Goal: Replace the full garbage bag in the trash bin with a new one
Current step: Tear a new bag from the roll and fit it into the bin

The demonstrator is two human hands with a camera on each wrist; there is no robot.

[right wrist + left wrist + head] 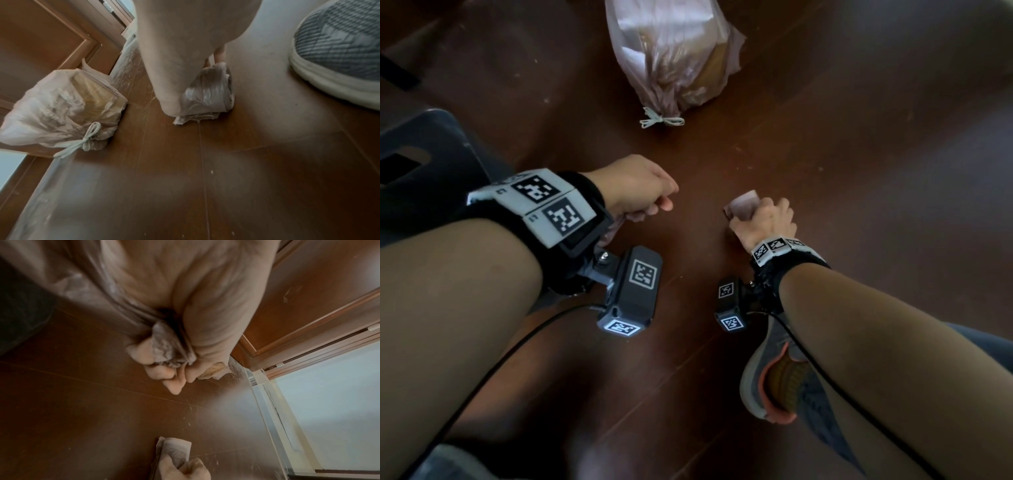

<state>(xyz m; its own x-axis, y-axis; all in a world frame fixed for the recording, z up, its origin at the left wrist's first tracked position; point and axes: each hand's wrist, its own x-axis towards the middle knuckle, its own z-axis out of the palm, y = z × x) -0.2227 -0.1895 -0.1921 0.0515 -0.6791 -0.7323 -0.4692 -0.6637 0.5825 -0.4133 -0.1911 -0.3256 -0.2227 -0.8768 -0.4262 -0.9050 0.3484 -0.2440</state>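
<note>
The full garbage bag (674,58) lies on the wooden floor ahead, its neck tied with a white drawstring bow (661,120); in the right wrist view the full bag (61,107) sits by a wooden door. My left hand (654,205) grips the bunched edge of a thin translucent new bag (164,344), which trails back past my wrist. My right hand (753,219) holds a roll of garbage bags (743,205) against the floor, fingers curled round the roll (207,94). The two hands are a short way apart.
A dark grey bin (424,150) with a handle slot stands at the left edge, beside my left forearm. My grey shoe (777,377) is planted under the right arm. A wooden door frame (287,331) and a glass panel (329,402) bound the floor ahead.
</note>
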